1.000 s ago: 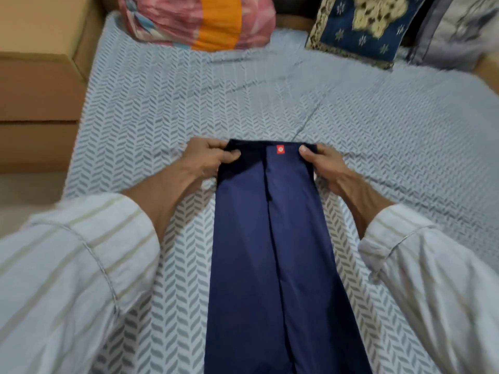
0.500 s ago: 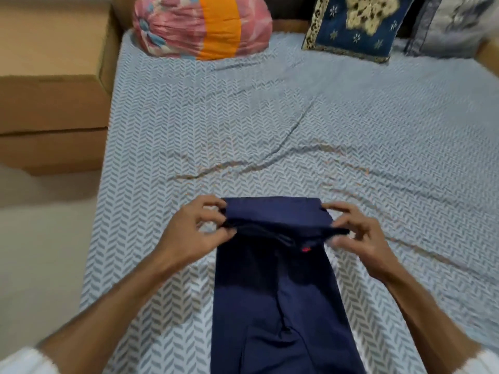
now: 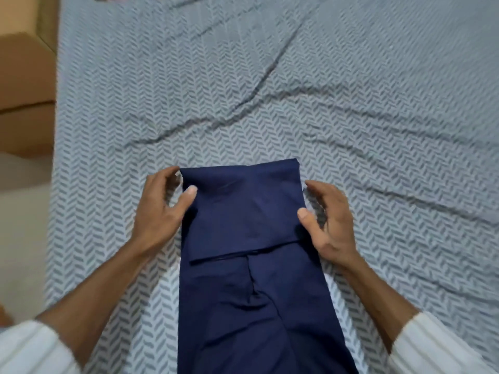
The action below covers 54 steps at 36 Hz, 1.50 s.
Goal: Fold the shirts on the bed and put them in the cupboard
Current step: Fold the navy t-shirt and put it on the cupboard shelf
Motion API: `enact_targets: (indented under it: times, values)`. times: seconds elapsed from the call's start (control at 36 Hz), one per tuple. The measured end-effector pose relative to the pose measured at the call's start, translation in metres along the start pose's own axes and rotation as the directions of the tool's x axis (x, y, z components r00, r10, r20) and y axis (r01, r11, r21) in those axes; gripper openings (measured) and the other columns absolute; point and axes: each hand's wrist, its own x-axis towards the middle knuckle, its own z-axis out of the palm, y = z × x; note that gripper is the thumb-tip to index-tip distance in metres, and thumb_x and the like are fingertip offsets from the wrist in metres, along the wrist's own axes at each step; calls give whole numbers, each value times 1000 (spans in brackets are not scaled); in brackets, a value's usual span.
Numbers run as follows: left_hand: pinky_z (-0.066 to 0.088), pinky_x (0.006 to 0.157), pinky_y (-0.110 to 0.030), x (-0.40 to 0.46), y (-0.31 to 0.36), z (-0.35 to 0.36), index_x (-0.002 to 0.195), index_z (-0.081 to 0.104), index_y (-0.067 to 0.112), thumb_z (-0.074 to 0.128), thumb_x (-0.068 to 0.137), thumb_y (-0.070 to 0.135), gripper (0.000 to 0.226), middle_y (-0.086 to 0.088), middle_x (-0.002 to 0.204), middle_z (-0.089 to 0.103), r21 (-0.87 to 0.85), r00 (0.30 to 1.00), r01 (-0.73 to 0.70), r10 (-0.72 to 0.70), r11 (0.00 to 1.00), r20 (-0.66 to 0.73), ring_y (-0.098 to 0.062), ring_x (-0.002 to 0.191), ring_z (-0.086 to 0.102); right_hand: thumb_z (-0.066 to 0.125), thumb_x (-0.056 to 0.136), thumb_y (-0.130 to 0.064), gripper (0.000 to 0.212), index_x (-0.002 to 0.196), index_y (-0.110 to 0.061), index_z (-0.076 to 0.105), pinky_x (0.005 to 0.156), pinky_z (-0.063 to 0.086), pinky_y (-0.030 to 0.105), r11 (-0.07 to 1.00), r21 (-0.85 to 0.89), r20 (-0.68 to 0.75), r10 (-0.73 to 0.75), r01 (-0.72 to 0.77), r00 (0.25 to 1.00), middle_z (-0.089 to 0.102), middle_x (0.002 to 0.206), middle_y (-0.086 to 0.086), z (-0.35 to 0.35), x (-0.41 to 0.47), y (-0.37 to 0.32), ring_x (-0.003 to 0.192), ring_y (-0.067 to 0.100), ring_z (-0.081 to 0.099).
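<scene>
Far end of the shirt (image 3: 243, 211) has just gone over: a second ago both hands were pinching its top corners flat, half a second ago lifting them toward the person, and now that end is lying as a flap on the rest, its loose edge facing the person. So one lengthwise fold is down; more folding looks needed, and the cupboard step isn't started.

Left hand (image 3: 159, 211) is sitting at the flap's left edge, fingers loosely curled, thumb touching the cloth, gripping nothing. Right hand (image 3: 328, 215) is mirroring it at the right edge, thumb at the flap's corner, not gripping.

Shirt is lying on the bed (image 3: 378, 103), a narrow strip with its long axis running away from the person, near end going out of frame.
</scene>
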Motion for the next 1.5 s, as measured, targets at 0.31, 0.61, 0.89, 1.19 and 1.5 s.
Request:
enact_targets:
  times: [0.31,0.61,0.89,1.19,1.5]
  values:
    - [56,74,-36,23,16,7,66,59,19,72,72,61,44,-4,88,65,147,960,279,-272,949,-69,-24,82,66,75,55,-68,53,79,-22,63,89,53,43,769,162,173,595,-619,785,72,85,-10,10,70,-27,86,14,68]
    - [53,67,-31,11,34,-12,95,71,10,92,41,61,77,-3,98,71,241,779,479,-535,844,328,-22,90,68,86,79,-31,38,101,-1,77,89,58,36,682,146,401,621,-716,673,79,99,5,-1,77,-36,100,22,74]
    - [43,63,-26,-33,36,-28,78,61,6,86,77,24,31,-3,86,64,184,738,528,-555,829,383,-18,78,60,80,83,-12,20,103,-8,80,98,57,41,755,102,479,533,-647,698,79,102,9,-18,55,-55,100,27,75]
    - [57,79,-36,-68,33,-39,96,67,-1,80,79,10,25,-12,90,75,31,826,504,-492,863,274,-20,78,68,71,84,2,24,107,-4,70,90,58,40,761,77,415,563,-644,715,78,103,10,-29,27,-66,101,29,73]
    - [55,91,-44,-35,29,-31,96,62,22,77,72,57,45,3,89,74,123,864,448,-464,885,195,-17,86,70,80,85,-42,60,114,9,67,70,44,28,675,201,301,647,-710,700,70,94,5,-2,73,-53,81,16,60]
